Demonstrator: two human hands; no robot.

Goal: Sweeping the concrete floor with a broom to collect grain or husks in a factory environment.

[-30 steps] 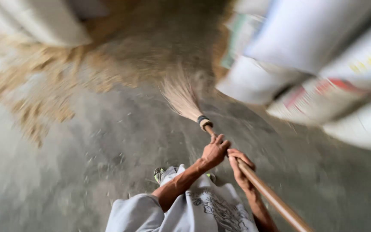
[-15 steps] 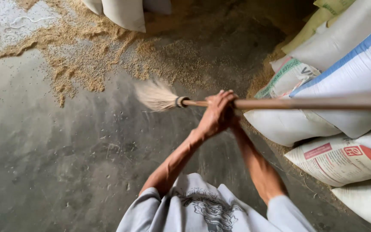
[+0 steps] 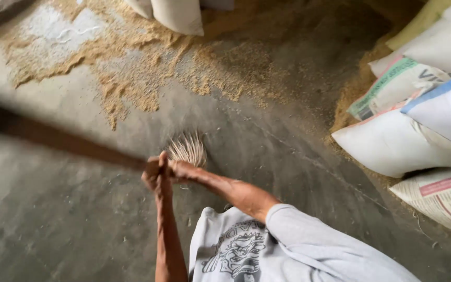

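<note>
Bare grey concrete floor (image 3: 53, 219) lies open to the left of and below the pale straw broom head (image 3: 186, 149), where only the long brown wooden handle (image 3: 53, 137) crosses the way, slanting up to the left edge. Above the broom head, a wide scatter of tan grain husks (image 3: 147, 68) covers the floor up to two white sacks (image 3: 176, 13). To its right, a strip of floor runs to a stacked wall of white woven sacks (image 3: 403, 141), with husks banked against it.

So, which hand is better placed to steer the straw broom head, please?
Probably the right hand: it grips the brown wooden handle nearest the pale bristles; the left hand sits behind it.
</note>
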